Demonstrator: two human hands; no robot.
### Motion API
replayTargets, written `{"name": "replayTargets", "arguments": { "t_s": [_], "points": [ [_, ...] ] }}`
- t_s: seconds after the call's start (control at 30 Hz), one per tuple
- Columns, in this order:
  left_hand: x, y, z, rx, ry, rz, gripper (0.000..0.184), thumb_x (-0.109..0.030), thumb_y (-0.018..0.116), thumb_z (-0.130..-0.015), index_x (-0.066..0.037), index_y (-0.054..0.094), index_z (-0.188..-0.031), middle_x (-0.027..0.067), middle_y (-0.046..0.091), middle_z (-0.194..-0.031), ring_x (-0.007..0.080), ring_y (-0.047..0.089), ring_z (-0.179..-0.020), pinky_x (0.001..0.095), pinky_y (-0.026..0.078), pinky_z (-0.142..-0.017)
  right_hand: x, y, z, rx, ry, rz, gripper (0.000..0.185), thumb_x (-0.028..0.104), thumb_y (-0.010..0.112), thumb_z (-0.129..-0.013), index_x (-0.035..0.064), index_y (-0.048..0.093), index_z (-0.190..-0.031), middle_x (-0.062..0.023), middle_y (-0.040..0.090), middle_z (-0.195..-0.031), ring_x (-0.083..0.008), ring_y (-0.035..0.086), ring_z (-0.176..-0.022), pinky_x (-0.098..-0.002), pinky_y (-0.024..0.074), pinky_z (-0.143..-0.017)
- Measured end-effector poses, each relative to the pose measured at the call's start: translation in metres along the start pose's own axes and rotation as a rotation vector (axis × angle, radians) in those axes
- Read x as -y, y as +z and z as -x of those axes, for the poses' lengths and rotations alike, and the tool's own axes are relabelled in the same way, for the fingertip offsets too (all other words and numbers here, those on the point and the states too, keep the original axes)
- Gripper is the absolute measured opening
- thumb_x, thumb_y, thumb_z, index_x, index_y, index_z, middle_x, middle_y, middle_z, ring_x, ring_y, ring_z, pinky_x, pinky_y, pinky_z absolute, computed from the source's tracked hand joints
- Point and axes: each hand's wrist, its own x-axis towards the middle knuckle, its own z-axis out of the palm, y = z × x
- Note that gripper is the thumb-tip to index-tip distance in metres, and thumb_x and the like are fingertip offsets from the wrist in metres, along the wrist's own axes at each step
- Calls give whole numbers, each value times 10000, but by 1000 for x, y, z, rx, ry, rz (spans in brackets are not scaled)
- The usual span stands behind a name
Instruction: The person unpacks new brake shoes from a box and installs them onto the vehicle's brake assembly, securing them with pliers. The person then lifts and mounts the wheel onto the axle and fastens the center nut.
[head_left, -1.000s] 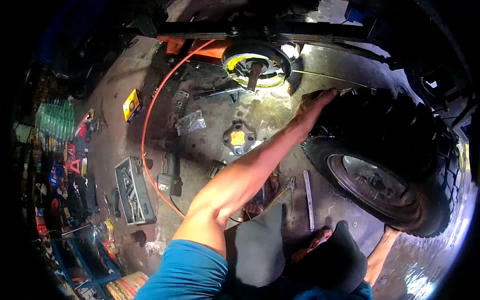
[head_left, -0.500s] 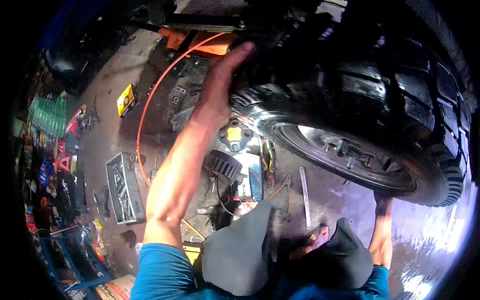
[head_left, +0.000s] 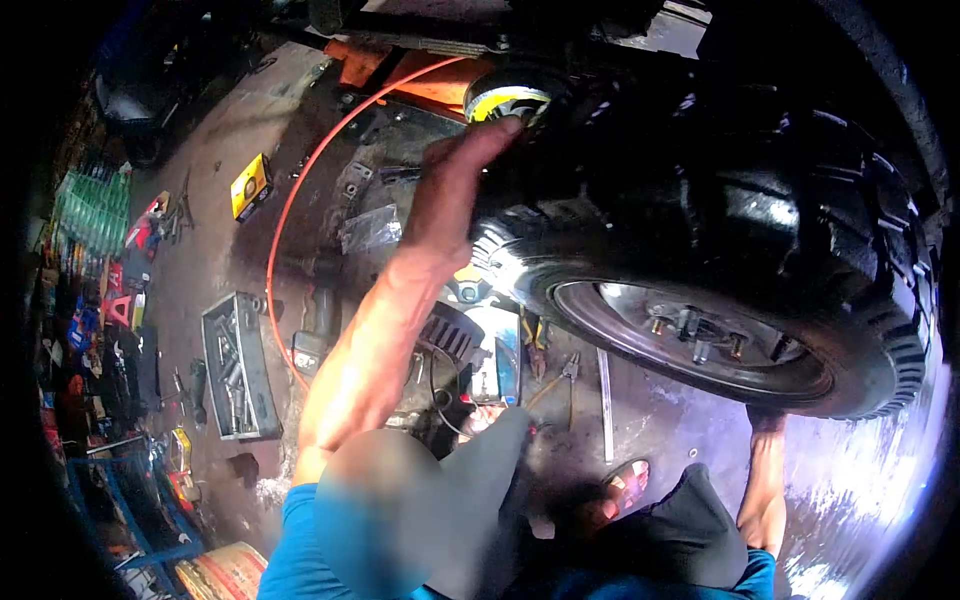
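Moved leftward within the last second: one wheel (head_left: 700,225), now overlapping the yellow-edged hub (head_left: 490,103) in view. Left hand (head_left: 470,165): holding its upper side. Right hand (head_left: 767,418): beneath, grip cannot be told. Hazard: lower hold slipping, wheel dropping towards foot (head_left: 630,480).

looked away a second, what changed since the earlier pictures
The tyre has moved left and up in view, looms larger and now partly covers the yellow-rimmed hub. The left hand and right hand stay on it. The yellow box and socket tray stayed put.
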Motion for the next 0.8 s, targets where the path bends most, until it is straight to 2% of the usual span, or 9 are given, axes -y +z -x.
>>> {"name": "replayTargets", "arguments": {
  "t_s": [0.07,0.2,0.37,0.43,0.57,0.67,0.7,0.77,0.8],
  "points": [
    [-5,-12,-3,-92,-159,217,387,-205,573,-907,-20,554,-1246,104,594,-1241,188,561,-1134,346,420,-1012,-13,21,-9,20,32,-26,462,404,496,-953,116,494,-1314,-79,493,-1368,-252,486,-1224,-454,420,-1039],
    [-29,-20,10,-243,-128,326,287,-211,578,-900,12,668,-1055,78,690,-1002,145,638,-919,298,485,-864,-41,65,-21,30,94,-50,466,409,480,-958,111,491,-1316,-84,492,-1370,-261,483,-1229,-465,408,-1048],
    [-14,-76,3,-199,-79,355,334,-270,620,-869,-31,651,-1100,69,664,-1087,149,616,-998,311,473,-921,-67,110,-20,4,170,-92,472,415,461,-964,106,487,-1320,-91,491,-1374,-272,479,-1235,-478,393,-1058],
    [-27,-79,8,-335,-134,344,339,-280,623,-864,-45,648,-1108,65,665,-1069,158,618,-986,312,478,-913,-75,126,-20,-21,192,-104,475,417,453,-966,103,486,-1321,-94,491,-1375,-277,477,-1238,-483,387,-1062],
    [-27,-130,12,-72,22,429,334,-287,630,-855,-73,653,-1111,52,657,-1086,158,612,-981,317,495,-880,-87,170,-22,-85,235,-107,481,422,438,-971,99,483,-1324,-99,490,-1378,-286,474,-1243,-494,375,-1071],
    [-19,-158,-8,-558,-92,238,398,-326,588,-893,-70,615,-1197,50,632,-1157,174,600,-1017,326,498,-878,-93,207,-25,-134,236,-39,485,425,426,-975,96,481,-1326,-103,489,-1379,-292,472,-1246,-502,367,-1077],
    [-16,-167,-10,-583,-87,229,399,-327,585,-894,-70,614,-1198,51,631,-1160,175,598,-1020,326,496,-881,-96,219,-26,-102,221,31,487,426,422,-976,94,480,-1327,-105,489,-1380,-294,471,-1248,-504,364,-1079],
    [-19,-183,-16,-599,-73,210,401,-328,581,-896,-70,612,-1202,52,628,-1167,177,594,-1028,326,491,-886,-87,220,-42,467,-139,889,555,461,460,-953,89,423,-1364,-121,434,-1416,-266,419,-1280,-478,330,-1096],
    [-20,-190,-17,-600,-71,196,402,-328,578,-897,-70,611,-1203,53,626,-1170,178,592,-1031,326,489,-889,-91,204,-58,600,-306,1247,574,467,450,-954,87,397,-1380,-118,407,-1435,-267,392,-1297,-484,305,-1104]
  ]
}}
